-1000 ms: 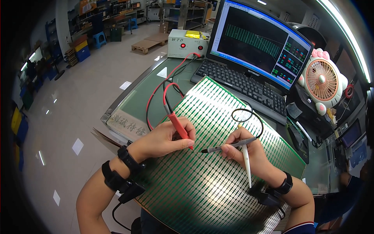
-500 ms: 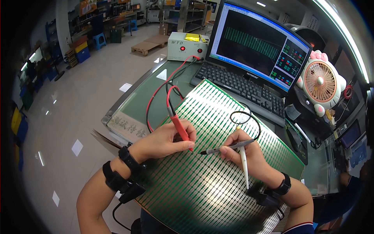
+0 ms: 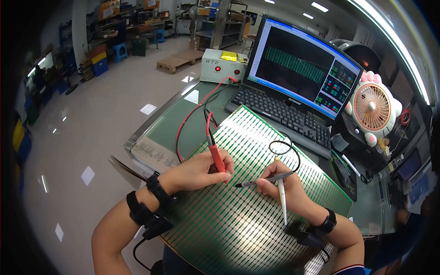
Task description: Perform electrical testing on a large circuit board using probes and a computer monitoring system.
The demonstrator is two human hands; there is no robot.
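Far left, across the shop floor, blue stools (image 3: 120,50) and a wooden pallet (image 3: 176,59) stand well away from the bench; nearer, the left hand (image 3: 198,170) rests on the large green circuit panel (image 3: 238,215) with its fingers curled shut around a red test probe (image 3: 216,156); the probe runs up past the thumb, tilted a little to the left, and its tip comes down at the panel just right of the fingertips; a red lead (image 3: 192,114) and a black one loop from the probe back to the grey test box (image 3: 220,65) with two red lamps at the rear of the table; just to the right, the right hand (image 3: 279,190) also lies on the panel, fingers closed in a pen grip on a grey-black probe (image 3: 263,180) that points left, its tip near the red probe's tip but whether the two touch cannot be told; a white pen-like tool (image 3: 282,201) is tucked in the same hand, lying along its back toward the wrist; a black lead (image 3: 284,149) coils above the knuckles; behind the panel stand a black keyboard (image 3: 284,117) and a lit monitor (image 3: 307,68); further right, a pink desk fan (image 3: 371,107).
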